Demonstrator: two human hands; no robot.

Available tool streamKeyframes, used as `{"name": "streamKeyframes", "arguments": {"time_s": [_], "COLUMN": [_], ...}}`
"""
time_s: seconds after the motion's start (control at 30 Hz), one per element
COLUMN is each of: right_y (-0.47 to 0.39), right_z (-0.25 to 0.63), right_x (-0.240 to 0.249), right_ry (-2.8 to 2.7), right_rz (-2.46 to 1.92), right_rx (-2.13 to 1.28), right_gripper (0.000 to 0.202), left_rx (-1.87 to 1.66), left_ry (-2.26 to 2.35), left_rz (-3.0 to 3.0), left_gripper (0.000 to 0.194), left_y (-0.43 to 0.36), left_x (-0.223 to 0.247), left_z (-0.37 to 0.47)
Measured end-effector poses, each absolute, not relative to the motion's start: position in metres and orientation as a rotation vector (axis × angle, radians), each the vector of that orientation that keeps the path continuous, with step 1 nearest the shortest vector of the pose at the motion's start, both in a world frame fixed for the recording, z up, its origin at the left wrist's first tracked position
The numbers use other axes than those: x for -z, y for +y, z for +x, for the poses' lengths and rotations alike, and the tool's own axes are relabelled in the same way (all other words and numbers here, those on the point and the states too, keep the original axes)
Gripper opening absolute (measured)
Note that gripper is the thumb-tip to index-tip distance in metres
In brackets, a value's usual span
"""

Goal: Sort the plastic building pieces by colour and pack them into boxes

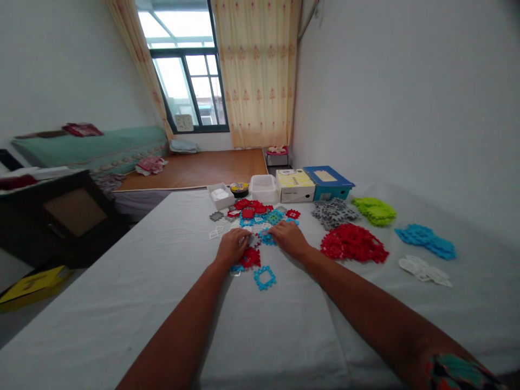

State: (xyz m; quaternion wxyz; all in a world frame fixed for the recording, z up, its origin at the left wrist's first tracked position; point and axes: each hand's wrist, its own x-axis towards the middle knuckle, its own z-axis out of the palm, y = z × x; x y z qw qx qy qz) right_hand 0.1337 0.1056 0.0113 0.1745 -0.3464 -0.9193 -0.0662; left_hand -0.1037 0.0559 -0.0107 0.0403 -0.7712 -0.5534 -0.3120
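Note:
Both my hands are low over a mixed spread of flat notched plastic building pieces on the table. My left hand (233,246) has its fingers curled at the edge of a grey notched piece (254,240). Just below its fingertips lies a red piece (252,258), partly covering blue and white ones. My right hand (289,238) reaches in from the right, fingertips closed on a blue notched piece (267,237) beside the grey one. Nearer to me, a blue square frame piece (265,278) lies alone. My fingers hide parts of the pieces they hold.
Sorted piles of grey (335,213), red (353,244), lime green (374,210), blue (426,240) and white pieces (424,270) lie to the right. Behind stand a white box (220,196), a round tin (239,189), a clear tub (264,188), a yellow box (295,185) and a blue box (329,183).

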Motion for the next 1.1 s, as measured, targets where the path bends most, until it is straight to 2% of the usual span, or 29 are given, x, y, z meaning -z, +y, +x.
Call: {"name": "streamKeyframes", "arguments": {"time_s": [0.2, 0.43, 0.53, 0.7, 0.8, 0.93, 1.1], "right_y": [0.146, 0.181, 0.170, 0.129, 0.106, 0.088, 0.086], "right_z": [0.202, 0.269, 0.246, 0.174, 0.142, 0.124, 0.125], "right_x": [-0.033, -0.032, -0.024, -0.009, -0.003, 0.000, 0.002], "right_ry": [-2.239, -1.924, -2.048, -2.464, -2.585, -2.631, -2.672], "right_rz": [-1.285, -1.617, -1.510, -1.073, -0.890, -0.864, -0.839], "right_rx": [0.214, 0.306, 0.275, -0.012, -0.071, -0.086, -0.095], "right_gripper": [0.025, 0.041, 0.041, 0.030, 0.033, 0.042, 0.034], "left_rx": [0.932, 0.965, 0.967, 1.016, 1.125, 1.236, 1.252], "left_ry": [-1.683, -1.701, -1.732, -1.760, -1.761, -1.743, -1.779], "left_rz": [-2.378, -2.391, -2.377, -2.401, -2.427, -2.432, -2.403], "left_gripper": [0.024, 0.024, 0.024, 0.025, 0.027, 0.027, 0.028], "left_y": [0.056, 0.056, 0.055, 0.054, 0.053, 0.051, 0.051], "left_x": [0.009, 0.010, 0.010, 0.013, 0.014, 0.013, 0.011], "left_z": [-0.105, -0.102, -0.100, -0.100, -0.099, -0.096, -0.096]}}
